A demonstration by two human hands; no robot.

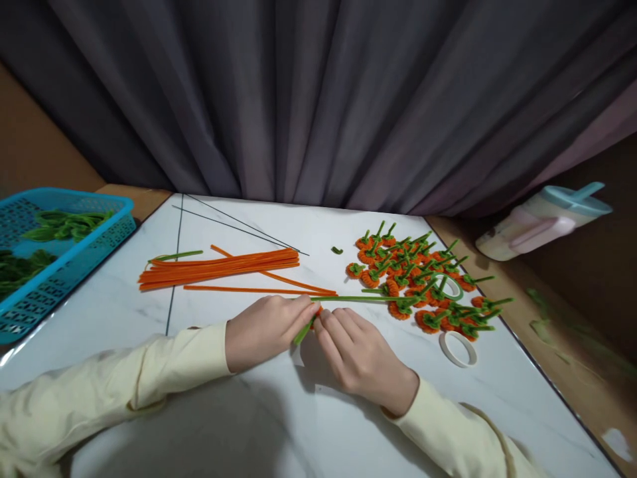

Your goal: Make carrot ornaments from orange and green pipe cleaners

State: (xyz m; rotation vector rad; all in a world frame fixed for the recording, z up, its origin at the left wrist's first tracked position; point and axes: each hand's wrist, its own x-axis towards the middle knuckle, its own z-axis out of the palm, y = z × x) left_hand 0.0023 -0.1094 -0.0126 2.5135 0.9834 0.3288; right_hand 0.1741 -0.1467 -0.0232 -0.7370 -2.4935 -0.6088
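Observation:
My left hand (269, 332) and my right hand (355, 348) meet at the middle of the table, fingers closed. Between them they pinch a small orange-and-green pipe-cleaner piece; its green end (301, 332) sticks out below my left fingers, and most of its orange part is covered by the fingertips. Just beyond the hands lies a long green pipe cleaner (368, 299). A bundle of orange pipe cleaners (223, 269) rests further left, with a few loose ones beside it. To the right sit many small pipe-cleaner pumpkins (398, 309) with green stems.
Two rolls of tape lie at the right, one (458, 350) near the edge and another (448, 287) among the pumpkins. A blue basket (94, 255) with green leaf pieces is at the left. Thin dark wires (239, 226) lie at the back. A lidded cup (542, 222) stands at the right.

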